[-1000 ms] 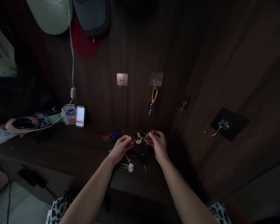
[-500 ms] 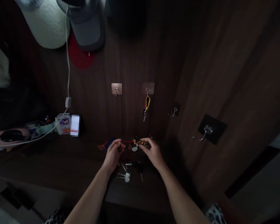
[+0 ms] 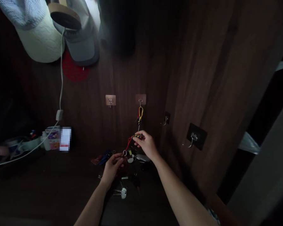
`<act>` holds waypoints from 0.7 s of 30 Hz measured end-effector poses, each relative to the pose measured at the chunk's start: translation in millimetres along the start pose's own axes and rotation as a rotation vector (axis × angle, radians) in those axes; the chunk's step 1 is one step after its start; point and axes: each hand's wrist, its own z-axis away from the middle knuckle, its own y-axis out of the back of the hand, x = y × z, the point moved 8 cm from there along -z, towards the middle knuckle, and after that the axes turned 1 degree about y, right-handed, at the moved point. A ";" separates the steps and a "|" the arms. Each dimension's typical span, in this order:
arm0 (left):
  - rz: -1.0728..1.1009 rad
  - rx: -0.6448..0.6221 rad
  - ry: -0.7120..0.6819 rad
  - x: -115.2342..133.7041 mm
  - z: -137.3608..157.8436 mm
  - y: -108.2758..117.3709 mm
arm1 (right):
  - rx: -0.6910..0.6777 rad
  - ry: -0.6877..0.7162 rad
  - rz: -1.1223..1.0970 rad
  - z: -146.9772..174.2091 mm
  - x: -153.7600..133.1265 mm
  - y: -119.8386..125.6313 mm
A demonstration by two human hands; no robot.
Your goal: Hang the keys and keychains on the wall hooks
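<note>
My right hand (image 3: 145, 142) pinches a braided multicoloured cord (image 3: 138, 136), raised above the surface. A red string (image 3: 128, 142) runs from this cord down to a metal key ring (image 3: 124, 153). Close by, my left hand (image 3: 113, 166) is closed at the ring; whatever else lies within its fingers is too dark to make out. Below the left hand lie several keys (image 3: 123, 192) with a round silver head among them. Between and behind the hands are a round silver tag (image 3: 130, 159), a grey metallic object (image 3: 142, 158) and a dark blue bundle (image 3: 105, 157).
A yellow cord loop (image 3: 141, 113) with a key hangs from the right wall hook (image 3: 141, 99). Another hook (image 3: 110, 100) is to its left. Black-backed hooks (image 3: 194, 137) stick out on the side panel. Caps (image 3: 81, 47) and a white cable (image 3: 61, 75) hang at upper left; small boxes (image 3: 53, 138) stand below.
The view has shifted, so the wall sits lower in it. My right hand has lifted the cord away from my left hand; the red string now slants down to a visible ring.
</note>
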 end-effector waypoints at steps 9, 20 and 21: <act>-0.008 0.019 0.005 -6.1 -3.9 5.3 | 0.118 0.017 -0.121 -64.6 -40.7 11.0; -0.044 -0.005 -0.002 -6.5 -4.0 3.6 | 0.234 0.000 -0.211 -122.6 -78.9 33.4; -0.043 -0.003 0.003 -5.7 -3.1 3.0 | 0.254 -0.002 -0.195 -125.1 -79.0 35.5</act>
